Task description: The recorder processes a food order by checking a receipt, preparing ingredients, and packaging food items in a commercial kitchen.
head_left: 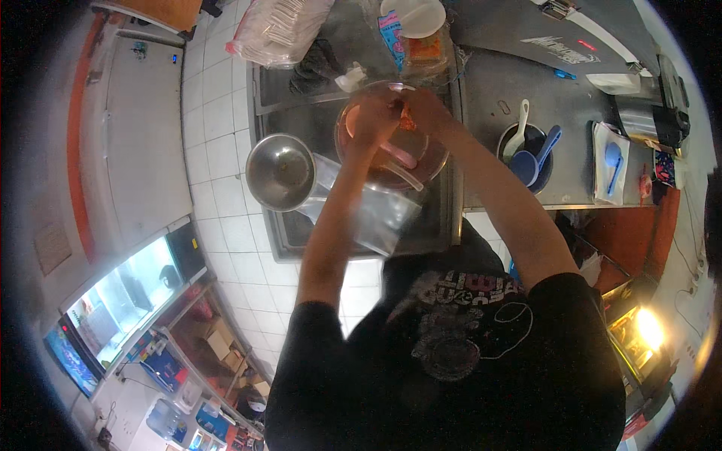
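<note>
My left hand (375, 115) and my right hand (426, 110) come together over the far part of a round, clear reddish bowl (437, 163). Their fingers are bent and nearly touch. Between them shows a small orange-red mass (406, 119); blur and the fingers hide whether it is held or lies below in the bowl. A pink utensil handle (400, 155) rests in the bowl, and a clear handle (407, 177) reaches over its near rim. Under my left forearm lies a clear plastic bag (378, 217). To the left stands an empty steel bowl (281, 172).
Behind the bowl are a crumpled white tissue (351, 77), a dark cloth (316, 65), a bag of packaged goods (282, 28) and a clear package with orange contents (424, 53). At right, a pot (546, 169) holds a white-handled utensil and blue ladles. A blue spoon (613, 160) lies on a cloth.
</note>
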A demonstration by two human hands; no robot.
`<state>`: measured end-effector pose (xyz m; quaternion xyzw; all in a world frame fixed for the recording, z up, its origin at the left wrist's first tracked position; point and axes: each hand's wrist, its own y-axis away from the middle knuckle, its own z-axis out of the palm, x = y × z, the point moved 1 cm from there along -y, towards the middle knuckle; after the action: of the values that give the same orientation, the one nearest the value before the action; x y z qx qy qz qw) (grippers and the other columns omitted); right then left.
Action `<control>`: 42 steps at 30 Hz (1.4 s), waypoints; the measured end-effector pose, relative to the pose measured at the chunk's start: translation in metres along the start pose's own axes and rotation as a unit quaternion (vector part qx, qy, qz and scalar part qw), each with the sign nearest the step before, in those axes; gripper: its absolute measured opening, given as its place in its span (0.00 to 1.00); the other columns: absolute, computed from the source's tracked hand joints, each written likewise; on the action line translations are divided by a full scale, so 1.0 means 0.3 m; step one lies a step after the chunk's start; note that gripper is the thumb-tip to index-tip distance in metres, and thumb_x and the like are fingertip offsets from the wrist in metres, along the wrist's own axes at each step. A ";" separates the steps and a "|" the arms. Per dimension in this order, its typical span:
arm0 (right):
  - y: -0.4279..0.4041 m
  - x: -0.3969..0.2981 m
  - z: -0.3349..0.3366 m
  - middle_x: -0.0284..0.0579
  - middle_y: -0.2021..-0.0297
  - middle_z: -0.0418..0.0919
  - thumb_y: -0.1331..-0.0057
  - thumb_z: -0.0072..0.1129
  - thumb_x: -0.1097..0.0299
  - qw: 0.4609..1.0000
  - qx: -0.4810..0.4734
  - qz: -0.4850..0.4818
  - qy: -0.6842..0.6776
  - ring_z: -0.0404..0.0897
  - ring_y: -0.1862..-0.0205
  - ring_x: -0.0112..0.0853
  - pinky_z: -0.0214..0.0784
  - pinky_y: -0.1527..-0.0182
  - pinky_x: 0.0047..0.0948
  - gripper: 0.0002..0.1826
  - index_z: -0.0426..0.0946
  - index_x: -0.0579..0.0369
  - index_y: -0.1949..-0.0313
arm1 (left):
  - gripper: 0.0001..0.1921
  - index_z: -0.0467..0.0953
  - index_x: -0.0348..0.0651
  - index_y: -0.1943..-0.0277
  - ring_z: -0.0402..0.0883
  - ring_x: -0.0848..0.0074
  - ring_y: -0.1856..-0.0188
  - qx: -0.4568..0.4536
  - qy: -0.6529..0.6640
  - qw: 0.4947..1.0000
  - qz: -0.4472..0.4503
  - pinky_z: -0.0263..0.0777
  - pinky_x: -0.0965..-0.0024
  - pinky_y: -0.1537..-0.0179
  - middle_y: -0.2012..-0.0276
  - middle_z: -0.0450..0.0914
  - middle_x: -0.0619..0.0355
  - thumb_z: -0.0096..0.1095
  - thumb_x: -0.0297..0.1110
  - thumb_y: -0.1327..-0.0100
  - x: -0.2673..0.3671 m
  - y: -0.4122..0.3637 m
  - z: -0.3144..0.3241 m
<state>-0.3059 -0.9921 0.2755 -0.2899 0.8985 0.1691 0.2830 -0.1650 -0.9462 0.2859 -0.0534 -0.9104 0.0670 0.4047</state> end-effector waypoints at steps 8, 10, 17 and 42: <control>0.069 -0.014 -0.044 0.56 0.58 0.78 0.36 0.48 0.70 0.999 0.032 0.016 0.001 0.77 0.54 0.50 0.69 0.50 0.44 0.14 0.75 0.58 0.53 | 0.11 0.81 0.42 0.56 0.80 0.59 0.56 -0.081 -0.041 0.996 -0.004 0.73 0.62 0.51 0.59 0.82 0.49 0.56 0.30 0.40 0.048 -0.012 -0.075; 0.089 0.003 -0.041 0.57 0.58 0.78 0.36 0.48 0.69 0.998 0.045 0.034 -0.008 0.78 0.55 0.50 0.69 0.50 0.44 0.14 0.76 0.58 0.54 | 0.12 0.80 0.42 0.54 0.80 0.61 0.55 -0.105 -0.024 0.994 -0.010 0.72 0.63 0.51 0.57 0.81 0.50 0.57 0.30 0.40 0.036 -0.002 -0.048; 0.180 -0.007 -0.043 0.52 0.60 0.81 0.39 0.55 0.72 0.959 0.189 0.144 -0.157 0.81 0.57 0.40 0.72 0.55 0.36 0.15 0.77 0.60 0.53 | 0.15 0.75 0.39 0.48 0.80 0.70 0.55 0.104 0.111 0.988 -0.037 0.74 0.69 0.54 0.54 0.80 0.52 0.61 0.28 0.38 0.160 0.180 -0.285; 2.544 1.738 -0.268 0.45 0.81 0.73 0.35 0.52 0.69 0.332 0.696 0.285 -0.569 0.75 0.78 0.30 0.73 0.70 0.29 0.11 0.75 0.64 0.72 | 0.24 0.73 0.37 0.46 0.78 0.62 0.50 -0.490 -0.002 0.797 -0.354 0.69 0.63 0.46 0.53 0.79 0.45 0.60 0.46 0.38 0.741 1.071 0.745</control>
<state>-1.1598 -0.6602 0.1288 0.4526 0.3378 -0.3237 0.7591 -0.4657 -0.6136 0.2466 0.0813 -0.7779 -0.5359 0.3180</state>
